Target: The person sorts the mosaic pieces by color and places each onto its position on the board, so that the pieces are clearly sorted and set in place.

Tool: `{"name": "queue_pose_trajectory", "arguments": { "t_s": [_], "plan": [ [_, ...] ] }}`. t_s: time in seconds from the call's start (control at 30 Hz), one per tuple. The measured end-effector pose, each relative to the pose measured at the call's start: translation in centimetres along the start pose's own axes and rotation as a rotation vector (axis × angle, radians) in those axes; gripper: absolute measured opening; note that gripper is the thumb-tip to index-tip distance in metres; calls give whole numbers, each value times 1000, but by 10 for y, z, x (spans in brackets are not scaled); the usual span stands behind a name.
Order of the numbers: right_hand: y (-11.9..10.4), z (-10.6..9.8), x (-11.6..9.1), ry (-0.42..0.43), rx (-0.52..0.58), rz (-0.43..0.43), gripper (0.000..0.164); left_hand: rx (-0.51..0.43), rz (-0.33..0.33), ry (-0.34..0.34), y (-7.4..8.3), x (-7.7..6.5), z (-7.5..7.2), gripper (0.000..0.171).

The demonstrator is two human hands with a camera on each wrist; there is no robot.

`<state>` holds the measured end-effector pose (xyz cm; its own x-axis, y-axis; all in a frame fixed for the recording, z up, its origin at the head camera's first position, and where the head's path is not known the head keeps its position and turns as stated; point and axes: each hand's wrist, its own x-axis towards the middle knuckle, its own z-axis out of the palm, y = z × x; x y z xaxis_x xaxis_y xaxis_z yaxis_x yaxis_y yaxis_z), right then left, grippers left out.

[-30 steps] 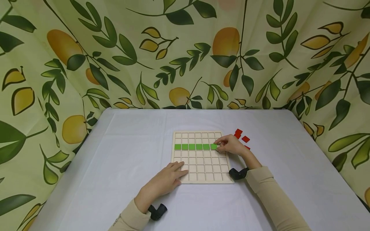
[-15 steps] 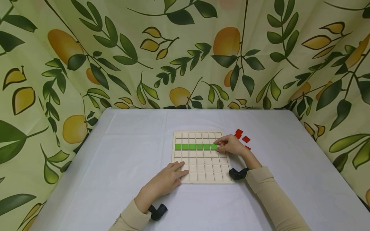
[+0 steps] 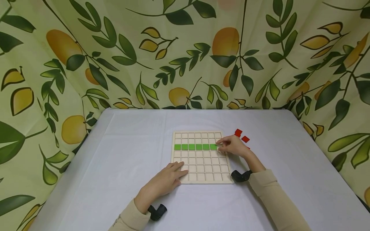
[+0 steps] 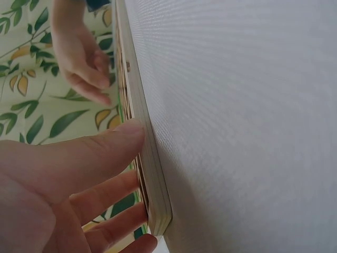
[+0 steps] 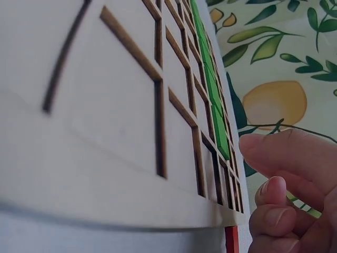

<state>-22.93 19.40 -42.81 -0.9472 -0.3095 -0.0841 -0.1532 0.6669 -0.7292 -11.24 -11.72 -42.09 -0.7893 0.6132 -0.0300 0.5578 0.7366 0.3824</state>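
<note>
A pale wooden grid board [image 3: 200,161] lies on the white-covered table. Several green square tiles [image 3: 191,147] fill a row across its upper half, running from the left edge towards the right. My left hand [image 3: 166,179] rests on the board's lower left corner; in the left wrist view its thumb [image 4: 118,147] lies along the board's edge. Just right of the last green tile hovers my right hand [image 3: 233,146], thumb and index finger apart and holding nothing. The right wrist view shows its fingertips clear of the green row [image 5: 213,95].
Several red square tiles [image 3: 245,139] lie loose beyond the board's right edge, partly hidden by the right hand. Black wrist cameras [image 3: 157,212] sit on both wrists. A curtain with a fruit and leaf pattern [image 3: 179,64] surrounds the table's back and sides.
My right hand has let go of the last green tile and drawn slightly to the right, leaving it flat in the row. My left hand stays where it was.
</note>
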Motion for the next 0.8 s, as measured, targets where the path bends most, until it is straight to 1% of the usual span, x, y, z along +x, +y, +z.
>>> {"name": "queue_pose_trajectory", "arguments": {
  "t_s": [0.13, 0.3, 0.37, 0.63, 0.8],
  "plan": [
    [2, -1, -5, 10, -2, -1, 26, -1, -1, -3, 0, 0, 0, 42],
    [5, -2, -12, 16, 15, 20, 26, 2, -2, -2, 0, 0, 0, 41],
    [6, -3, -14, 25, 24, 30, 26, 3, -3, -3, 0, 0, 0, 41],
    [14, -3, -22, 78, 14, 20, 26, 9, -8, -8, 0, 1, 1, 42],
    [16, -4, -26, 81, 36, 35, 25, 13, -7, -11, -1, 1, 1, 42]
  ]
}}
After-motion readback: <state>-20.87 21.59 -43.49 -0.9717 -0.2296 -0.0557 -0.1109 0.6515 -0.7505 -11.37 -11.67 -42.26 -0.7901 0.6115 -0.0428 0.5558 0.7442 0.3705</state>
